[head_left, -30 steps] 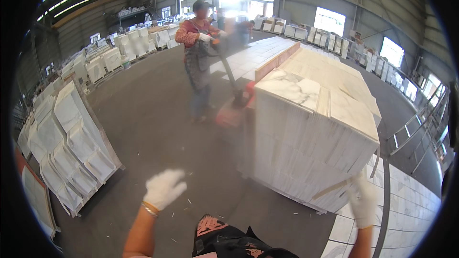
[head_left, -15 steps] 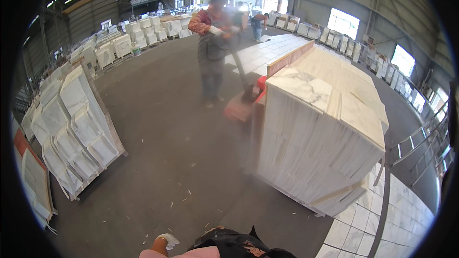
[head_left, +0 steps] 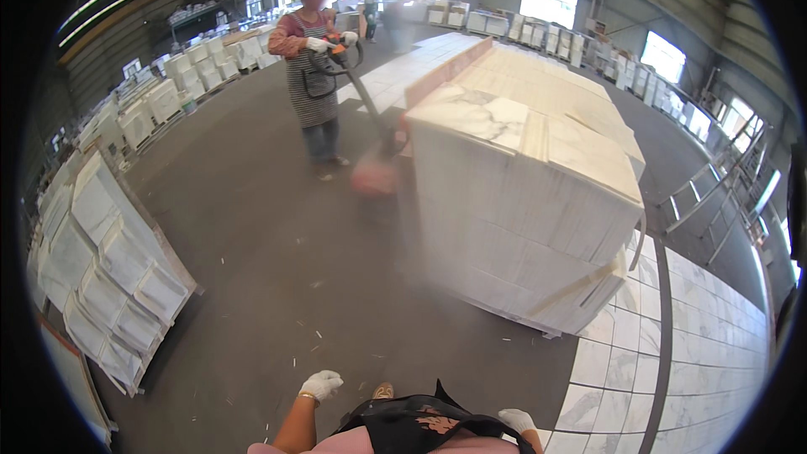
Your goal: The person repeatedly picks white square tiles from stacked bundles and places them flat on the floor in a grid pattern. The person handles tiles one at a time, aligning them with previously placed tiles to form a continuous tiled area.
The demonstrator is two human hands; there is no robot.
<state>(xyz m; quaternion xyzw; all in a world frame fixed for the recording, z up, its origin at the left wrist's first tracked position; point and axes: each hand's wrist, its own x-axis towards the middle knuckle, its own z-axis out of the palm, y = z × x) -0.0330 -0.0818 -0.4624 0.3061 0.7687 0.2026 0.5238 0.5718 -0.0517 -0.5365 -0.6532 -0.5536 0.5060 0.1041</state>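
Observation:
My left hand [head_left: 322,384], in a white glove, hangs in front of me over the grey floor. Its fingers curl in and I see nothing in them. Close to my dark apron [head_left: 403,420] is my right hand [head_left: 514,420], also white-gloved, its fingers too small and partly turned away to read. Ahead to the right stands a tall load of pale marble slabs [head_left: 521,193]. At its left side a person [head_left: 313,76] in a striped apron and white gloves grips the handle of a red pallet truck [head_left: 375,178].
Stacked marble slabs [head_left: 113,273] lean on a stand at the left. White veined tiles [head_left: 614,353] lie on the floor at the right, near a metal frame [head_left: 714,193]. More slab stacks [head_left: 197,71] line the far side. Small white scraps litter the floor.
My view has swung to the right, so the load and the person sit further left. My left hand has risen further into view, and my right hand has appeared.

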